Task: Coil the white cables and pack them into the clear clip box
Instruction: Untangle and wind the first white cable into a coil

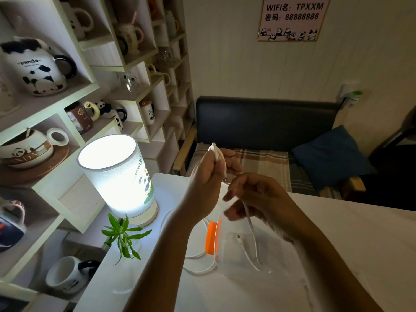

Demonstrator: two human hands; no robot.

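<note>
Fingers of our left hand pinch a white cable at frame centre. Our right hand curls around its hanging length; blur hides the grip. It trails into the clear clip box on the bench, lower centre.

A white table carries everything. At its far left corner stands a lit cylindrical lamp with a panda print. Just nearer along the left edge sits a small green plant in a clear glass vase. Toward the middle rests the clear clip box with an orange clip, and white cables loop on the tabletop beside its left side.
</note>
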